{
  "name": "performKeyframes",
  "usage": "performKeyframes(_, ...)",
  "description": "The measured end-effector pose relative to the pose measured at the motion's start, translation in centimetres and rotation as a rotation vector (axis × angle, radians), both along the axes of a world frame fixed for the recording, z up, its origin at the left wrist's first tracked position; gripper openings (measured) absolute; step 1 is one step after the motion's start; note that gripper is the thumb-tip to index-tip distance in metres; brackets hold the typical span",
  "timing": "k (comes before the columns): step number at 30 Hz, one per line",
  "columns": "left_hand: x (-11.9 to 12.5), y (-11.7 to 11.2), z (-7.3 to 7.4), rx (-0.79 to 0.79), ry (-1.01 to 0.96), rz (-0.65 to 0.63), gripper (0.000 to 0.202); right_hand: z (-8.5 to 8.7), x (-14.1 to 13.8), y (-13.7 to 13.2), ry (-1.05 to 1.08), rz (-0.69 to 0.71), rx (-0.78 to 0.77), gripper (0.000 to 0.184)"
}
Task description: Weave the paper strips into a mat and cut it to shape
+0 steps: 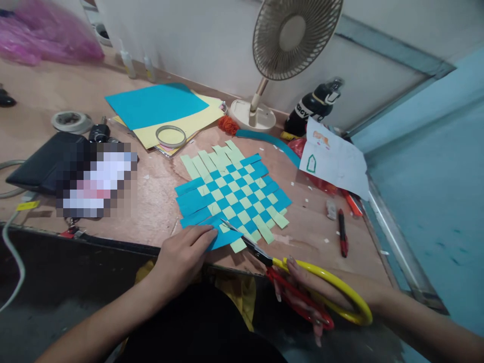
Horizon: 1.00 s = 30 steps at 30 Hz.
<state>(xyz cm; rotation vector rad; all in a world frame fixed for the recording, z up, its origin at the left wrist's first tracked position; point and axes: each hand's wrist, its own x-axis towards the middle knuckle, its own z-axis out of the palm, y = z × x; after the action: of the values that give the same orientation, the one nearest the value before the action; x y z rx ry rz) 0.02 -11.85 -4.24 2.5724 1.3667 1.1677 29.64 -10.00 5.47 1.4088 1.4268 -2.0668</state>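
Note:
A woven mat of blue and pale green paper strips [234, 196] lies on the wooden table [151, 212], its strip ends loose around the edges. My left hand [183, 254] rests at the mat's near edge, fingers pressing a blue strip. My right hand [302, 285] grips the yellow and red handles of a pair of scissors [257, 250]. Their closed or nearly closed blades reach over the mat's near corner, and their tips lie on the paper strips.
A blue sheet [155, 105] lies on yellow paper [189, 121] at the back, with a tape roll [171, 136] beside it. A fan [291, 40], a child's drawing [328, 156], a red marker [342, 232] and a black pouch [38, 164] stand around. Paper scraps dot the table.

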Motion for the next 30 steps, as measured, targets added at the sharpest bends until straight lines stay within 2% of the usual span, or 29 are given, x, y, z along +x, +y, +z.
performKeyframes(5, 0.3, 0.0, 0.0, -0.013, 0.000, -0.030, 0.029, -0.2, 0.1, -0.6, 0.032, -0.075, -0.054, 0.074)
performKeyframes(9, 0.3, 0.2, 0.1, -0.040, -0.035, -0.051, 0.036, -1.0, -0.2, -0.9, 0.086, -0.139, -0.092, 0.079)
performKeyframes(13, 0.1, 0.4, 0.2, -0.054, -0.018, -0.063, 0.034, -1.6, 0.1, -1.1, 0.114, -0.168, -0.086, 0.075)
performKeyframes(19, -0.3, 0.3, 0.0, -0.115, -0.025, -0.067, 0.029, -0.3, -0.4, -0.3, -0.011, -0.043, 0.054, 0.078)
performKeyframes(22, -0.3, 0.3, -0.1, -0.139, -0.058, -0.063, 0.028, -0.1, -0.7, 0.0, -0.026, -0.051, 0.085, 0.077)
performKeyframes(30, -0.6, 0.3, 0.0, -0.249, -0.170, -0.089, 0.033, -1.4, -0.5, -0.6, 0.005, -0.177, -0.102, 0.075)
